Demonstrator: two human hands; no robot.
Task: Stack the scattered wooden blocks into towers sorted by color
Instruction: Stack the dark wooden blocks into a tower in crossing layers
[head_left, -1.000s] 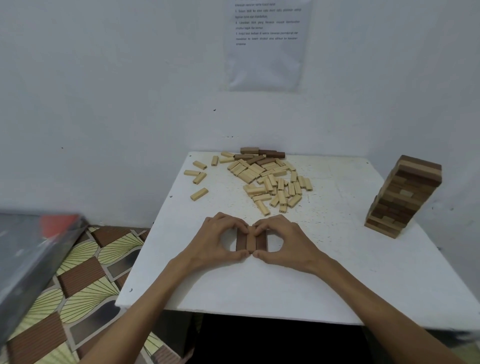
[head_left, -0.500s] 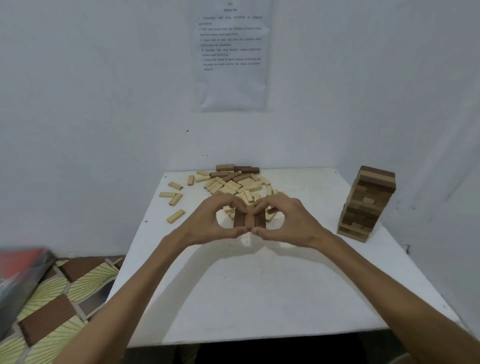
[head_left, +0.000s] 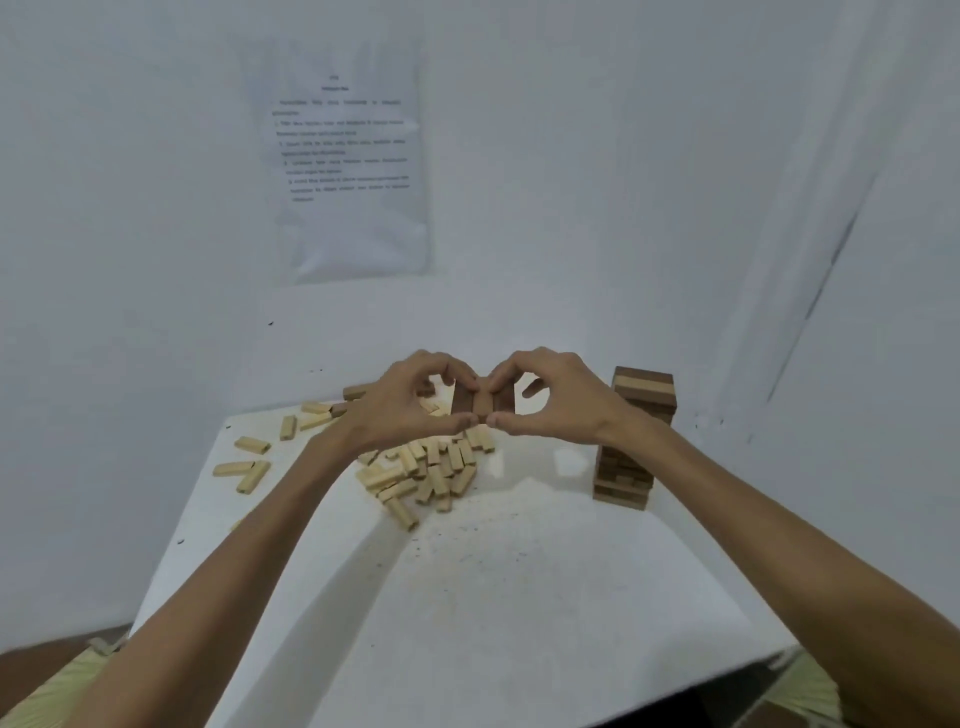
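Three brown blocks (head_left: 482, 402) are pressed side by side into one row and held in the air above the table. My left hand (head_left: 410, 402) pinches the row's left end between fingers and thumb, and my right hand (head_left: 556, 397) pinches the right end. Below them a pile of pale wooden blocks (head_left: 426, 467) lies scattered on the white table (head_left: 493, 597). A tower of brown blocks (head_left: 631, 441) with one pale layer near its top stands at the right, partly behind my right wrist.
A few loose pale blocks (head_left: 244, 467) lie near the table's left edge, and darker blocks (head_left: 356, 391) show behind my left hand. White walls close the back and right; a printed sheet (head_left: 348, 166) hangs on the back wall.
Both hands have lifted the row of three brown blocks off the table and carried it up and away from me, above the pile. My view has tilted upward.
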